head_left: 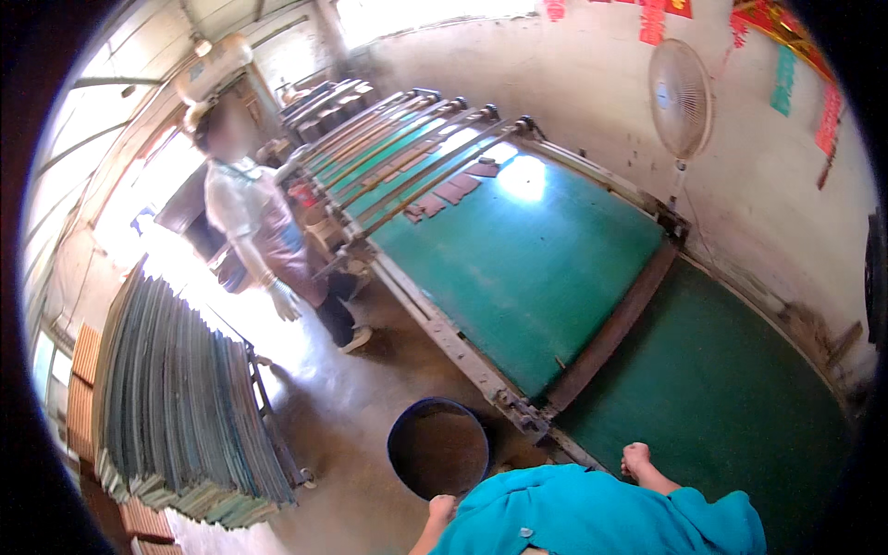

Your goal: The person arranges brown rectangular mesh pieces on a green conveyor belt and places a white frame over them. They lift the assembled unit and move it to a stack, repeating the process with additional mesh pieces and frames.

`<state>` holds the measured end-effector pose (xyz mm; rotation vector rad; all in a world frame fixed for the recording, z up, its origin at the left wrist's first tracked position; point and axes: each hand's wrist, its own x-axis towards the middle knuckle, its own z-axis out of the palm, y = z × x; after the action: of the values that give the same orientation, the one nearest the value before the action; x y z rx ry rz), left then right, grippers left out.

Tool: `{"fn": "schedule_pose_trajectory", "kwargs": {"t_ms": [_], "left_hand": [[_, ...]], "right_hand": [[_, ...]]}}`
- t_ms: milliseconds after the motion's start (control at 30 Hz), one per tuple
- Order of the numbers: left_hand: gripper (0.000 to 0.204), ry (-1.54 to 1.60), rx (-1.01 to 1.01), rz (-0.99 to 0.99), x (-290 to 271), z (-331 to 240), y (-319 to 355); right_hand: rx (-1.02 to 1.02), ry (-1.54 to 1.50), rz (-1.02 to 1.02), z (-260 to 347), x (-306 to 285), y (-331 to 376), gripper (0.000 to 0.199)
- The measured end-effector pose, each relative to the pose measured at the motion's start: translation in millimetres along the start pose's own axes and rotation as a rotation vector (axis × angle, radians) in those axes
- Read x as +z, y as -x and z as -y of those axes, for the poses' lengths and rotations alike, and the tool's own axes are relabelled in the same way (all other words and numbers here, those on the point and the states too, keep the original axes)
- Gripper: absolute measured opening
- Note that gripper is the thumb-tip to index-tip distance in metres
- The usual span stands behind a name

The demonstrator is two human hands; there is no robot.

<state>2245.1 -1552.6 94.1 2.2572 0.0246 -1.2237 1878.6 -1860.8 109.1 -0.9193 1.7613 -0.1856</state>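
Note:
My right hand [636, 460] is closed in a fist at the near edge of the lower dark green belt [717, 370], with nothing showing in it. My left hand [442, 506] is also closed, beside my teal top, close to the rim of a round black tub [438, 448] on the floor. Nothing shows in that hand either. Ahead, a bright green conveyor belt [546, 268] carries several flat brown pieces [453, 192] near its far end, partly beneath a row of metal bars [444, 180].
A co-worker [254, 222] in an apron and gloves stands left of the conveyor. Tall stacked boards [185, 398] on a wheeled rack fill the left side. A standing fan [682, 102] is by the right wall. The conveyor's metal side rail [444, 333] runs toward me.

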Motion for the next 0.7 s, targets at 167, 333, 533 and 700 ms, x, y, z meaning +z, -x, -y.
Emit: {"fn": "schedule_pose_trajectory", "kwargs": {"t_ms": [167,333,533,700], "left_hand": [[0.013,-0.070,0.012,-0.053,-0.3,-18.7,11.5],[0.018,0.007,-0.136,-0.102,-1.5,-22.5,9.5],[0.033,0.173,-0.090,-0.072,2.7,-16.8,-1.7],[0.058,0.009,-0.008,-0.320,-2.0,9.7,-3.3]], "right_hand": [[0.058,0.055,-0.008,-11.4,-2.3,-1.4,0.008],[0.075,0.219,0.013,-28.5,0.1,-1.2,0.008],[0.001,0.312,-0.034,-71.5,-0.1,-29.6,0.008],[0.071,0.305,0.050,-16.8,1.9,8.8,0.006]]}}
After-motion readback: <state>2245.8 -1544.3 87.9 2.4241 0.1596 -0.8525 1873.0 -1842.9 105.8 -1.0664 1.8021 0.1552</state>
